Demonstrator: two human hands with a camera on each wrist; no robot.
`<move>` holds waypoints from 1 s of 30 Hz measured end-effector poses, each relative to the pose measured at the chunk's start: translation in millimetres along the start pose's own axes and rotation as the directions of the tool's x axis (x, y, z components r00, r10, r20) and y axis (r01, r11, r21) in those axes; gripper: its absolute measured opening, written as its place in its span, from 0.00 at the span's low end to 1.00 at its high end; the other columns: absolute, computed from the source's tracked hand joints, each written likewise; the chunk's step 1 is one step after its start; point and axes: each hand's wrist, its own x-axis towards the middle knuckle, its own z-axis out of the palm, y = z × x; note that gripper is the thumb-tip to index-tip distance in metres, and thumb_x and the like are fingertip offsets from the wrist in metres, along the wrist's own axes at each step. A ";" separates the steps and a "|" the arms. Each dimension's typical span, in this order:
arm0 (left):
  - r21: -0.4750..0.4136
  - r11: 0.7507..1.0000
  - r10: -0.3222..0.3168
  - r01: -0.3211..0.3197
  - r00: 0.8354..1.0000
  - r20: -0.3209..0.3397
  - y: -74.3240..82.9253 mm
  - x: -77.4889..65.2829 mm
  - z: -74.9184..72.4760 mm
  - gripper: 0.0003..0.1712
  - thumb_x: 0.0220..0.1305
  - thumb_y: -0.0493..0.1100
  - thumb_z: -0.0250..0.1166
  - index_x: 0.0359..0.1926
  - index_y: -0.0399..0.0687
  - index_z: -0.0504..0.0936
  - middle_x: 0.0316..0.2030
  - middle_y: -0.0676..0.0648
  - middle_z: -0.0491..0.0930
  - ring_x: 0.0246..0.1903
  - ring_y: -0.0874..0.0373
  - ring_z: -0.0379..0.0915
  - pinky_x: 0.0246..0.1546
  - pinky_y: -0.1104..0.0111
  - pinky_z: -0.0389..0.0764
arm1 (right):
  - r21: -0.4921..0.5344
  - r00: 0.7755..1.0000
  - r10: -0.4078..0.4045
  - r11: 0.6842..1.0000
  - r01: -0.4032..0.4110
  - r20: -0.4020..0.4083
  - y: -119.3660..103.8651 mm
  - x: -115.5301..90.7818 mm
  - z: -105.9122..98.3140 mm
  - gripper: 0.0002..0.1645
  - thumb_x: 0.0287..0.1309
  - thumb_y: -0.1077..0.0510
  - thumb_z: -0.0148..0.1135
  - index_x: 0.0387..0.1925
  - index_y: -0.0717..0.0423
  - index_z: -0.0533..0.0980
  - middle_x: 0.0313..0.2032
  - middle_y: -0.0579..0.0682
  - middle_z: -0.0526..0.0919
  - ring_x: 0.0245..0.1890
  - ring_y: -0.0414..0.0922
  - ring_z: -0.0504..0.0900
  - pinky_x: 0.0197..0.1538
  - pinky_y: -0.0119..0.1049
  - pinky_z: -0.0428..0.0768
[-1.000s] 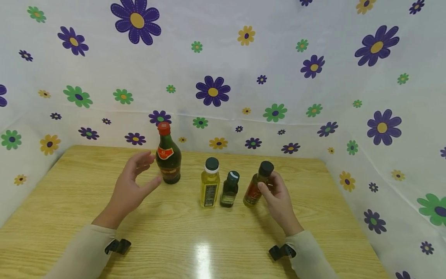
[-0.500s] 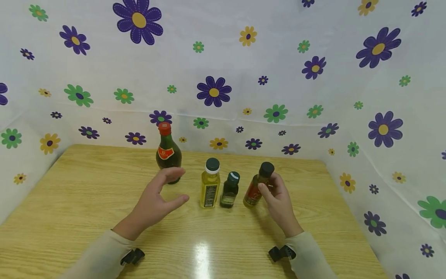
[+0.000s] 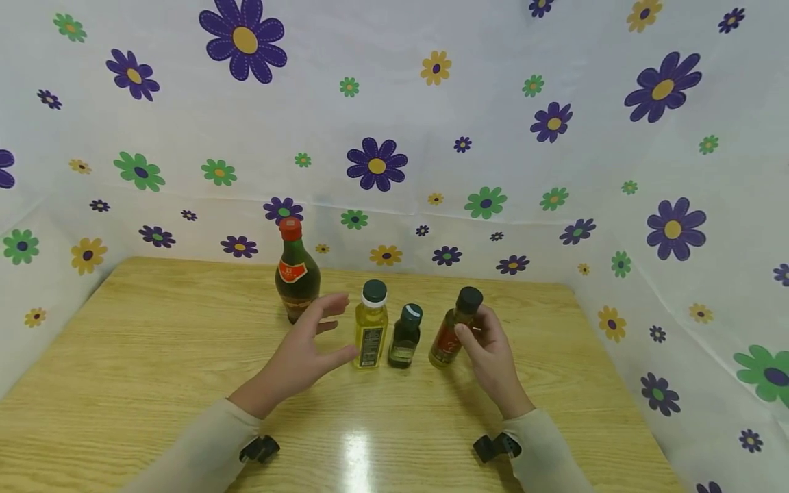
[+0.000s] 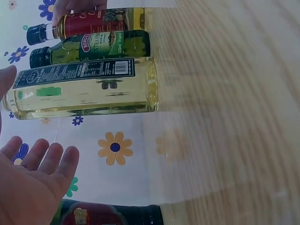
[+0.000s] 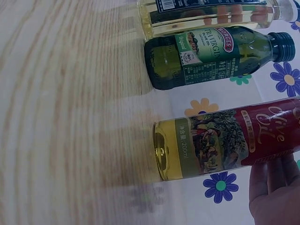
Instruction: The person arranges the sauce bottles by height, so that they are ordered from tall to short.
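Observation:
My left hand [image 3: 302,352] is just left of a clear bottle of yellow oil [image 3: 371,335] with a dark green cap. Its fingers and thumb are spread apart, and in the left wrist view they hold nothing. My right hand [image 3: 493,352] grips a red-labelled olive oil bottle [image 3: 448,339] by its upper part, thumb in front. That bottle [image 5: 225,138] stands on the table, its label reading "Olive Oil". Between the two stands a small dark green olive oil bottle [image 3: 404,337], touched by neither hand.
A larger dark green bottle [image 3: 298,274] with a red cap stands farther back, behind my left hand. The wooden table [image 3: 154,329] ends at a white cloth [image 3: 493,123] printed with flowers, which rises behind it and along the sides.
My left hand has moved right and slightly nearer, from beside the red-capped bottle to beside the yellow oil bottle. The right hand keeps its hold, unmoved.

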 end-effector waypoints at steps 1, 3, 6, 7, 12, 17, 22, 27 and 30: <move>-0.012 1.000 -0.008 0.008 1.000 0.001 0.3 1.3 1.2 0.47 0.62 0.46 0.78 0.76 0.58 0.62 0.71 0.52 0.67 0.71 0.47 0.64 0.69 0.49 0.71 | 0.001 1.000 0.000 1.000 0.000 0.000 -0.2 0.0 0.1 0.20 0.74 0.66 0.57 0.64 0.64 0.69 0.52 0.47 0.77 0.54 0.40 0.76 0.56 0.26 0.78; -0.037 0.999 -0.020 0.020 1.000 0.002 0.0 3.8 3.5 0.46 0.62 0.46 0.78 0.75 0.57 0.63 0.70 0.52 0.69 0.70 0.46 0.65 0.69 0.49 0.72 | 0.002 1.000 0.002 1.000 -0.002 0.000 -0.6 0.2 0.2 0.20 0.74 0.66 0.57 0.64 0.64 0.69 0.52 0.46 0.77 0.54 0.40 0.76 0.55 0.26 0.78; -0.064 0.997 -0.037 0.037 0.999 0.003 -1.3 7.5 6.0 0.45 0.62 0.47 0.77 0.75 0.55 0.64 0.70 0.48 0.69 0.70 0.45 0.65 0.68 0.48 0.72 | 0.002 1.000 0.003 1.000 -0.003 0.001 -1.3 0.3 0.1 0.20 0.74 0.66 0.57 0.64 0.63 0.69 0.52 0.46 0.77 0.54 0.39 0.76 0.56 0.26 0.78; -0.078 0.996 -0.047 0.047 0.999 0.003 -2.0 8.6 6.6 0.45 0.62 0.47 0.77 0.75 0.55 0.64 0.70 0.48 0.69 0.69 0.46 0.66 0.68 0.49 0.72 | 0.001 1.000 0.003 1.000 -0.003 0.000 -1.6 0.4 0.2 0.20 0.74 0.66 0.57 0.64 0.63 0.69 0.52 0.46 0.77 0.54 0.39 0.76 0.56 0.26 0.78; -0.164 0.982 -0.098 0.099 0.995 0.013 -5.4 11.9 7.7 0.45 0.64 0.45 0.76 0.76 0.52 0.63 0.67 0.45 0.71 0.67 0.46 0.68 0.67 0.47 0.74 | 0.000 1.000 0.002 1.000 -0.002 -0.006 -2.8 0.3 0.6 0.20 0.74 0.67 0.58 0.63 0.64 0.69 0.52 0.45 0.77 0.54 0.39 0.76 0.56 0.26 0.78; -0.195 0.971 -0.130 0.137 0.990 0.045 -6.2 12.9 10.1 0.41 0.65 0.43 0.75 0.74 0.50 0.65 0.65 0.42 0.72 0.66 0.44 0.69 0.67 0.46 0.73 | 0.008 1.000 0.000 1.000 0.000 -0.008 -2.3 0.1 0.7 0.20 0.73 0.67 0.58 0.63 0.64 0.69 0.51 0.44 0.77 0.54 0.39 0.76 0.56 0.26 0.78; -0.197 0.971 -0.130 0.139 0.990 0.054 -7.1 13.4 14.3 0.36 0.64 0.43 0.75 0.70 0.56 0.71 0.65 0.46 0.73 0.64 0.43 0.70 0.66 0.45 0.74 | 0.011 1.000 0.002 1.000 -0.002 -0.005 -2.1 0.1 0.6 0.20 0.73 0.67 0.58 0.63 0.64 0.69 0.51 0.44 0.77 0.54 0.39 0.76 0.56 0.26 0.78; -0.180 0.974 -0.130 0.134 0.991 0.037 -7.3 14.0 17.6 0.35 0.65 0.43 0.75 0.69 0.58 0.72 0.63 0.47 0.74 0.62 0.46 0.71 0.64 0.49 0.77 | 0.005 1.000 0.005 1.000 -0.005 -0.006 -1.4 -0.6 0.4 0.20 0.73 0.67 0.58 0.64 0.64 0.69 0.52 0.45 0.77 0.54 0.39 0.76 0.56 0.26 0.78; -0.176 0.975 -0.131 0.133 0.991 0.024 -8.1 14.4 18.7 0.34 0.65 0.43 0.75 0.69 0.58 0.72 0.61 0.46 0.75 0.61 0.48 0.73 0.62 0.54 0.80 | 0.003 1.000 0.004 1.000 -0.004 -0.008 -1.6 -0.7 0.5 0.20 0.73 0.67 0.58 0.64 0.64 0.69 0.52 0.45 0.77 0.54 0.39 0.76 0.56 0.26 0.78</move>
